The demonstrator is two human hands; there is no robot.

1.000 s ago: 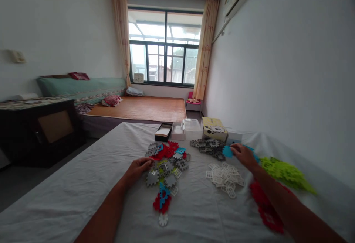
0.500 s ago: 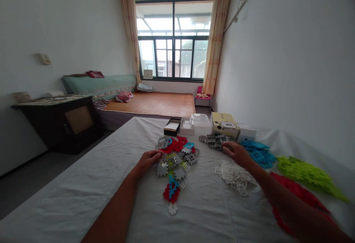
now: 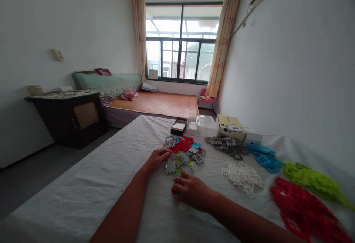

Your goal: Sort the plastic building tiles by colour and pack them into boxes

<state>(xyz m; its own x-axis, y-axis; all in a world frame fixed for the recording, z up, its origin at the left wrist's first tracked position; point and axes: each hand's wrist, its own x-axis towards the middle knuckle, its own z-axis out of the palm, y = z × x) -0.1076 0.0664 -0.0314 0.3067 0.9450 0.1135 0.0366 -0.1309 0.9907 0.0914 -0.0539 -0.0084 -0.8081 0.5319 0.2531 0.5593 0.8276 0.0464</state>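
On the cloth-covered table, a cluster of interlocking gear-edged plastic pieces (image 3: 181, 157) in grey, red, blue and lime lies before me. My left hand (image 3: 158, 158) is at its left edge, thumb and fingers pinched together; what is between them is too small to make out. Over the cluster's near end, my right hand (image 3: 191, 190) curls its fingers downward, hiding most of the red and blue pieces there. A bit of a red piece (image 3: 173, 190) shows beside its fingertips. Whatever this hand grips is hidden. Below it, a pale round piece (image 3: 182, 208) shows in part.
Loose piles lie to the right: grey pieces (image 3: 229, 145), white pieces (image 3: 242, 176), blue pieces (image 3: 266, 158), lime pieces (image 3: 313, 180) and red pieces (image 3: 307, 209). Along the far edge stand a black box (image 3: 179, 126), a clear container (image 3: 206, 125) and a yellow box (image 3: 231, 126).
My right hand has left the grey pile and moved left and nearer, over the cluster's near end. My left hand stays at the cluster's edge. The camera view has shifted slightly.
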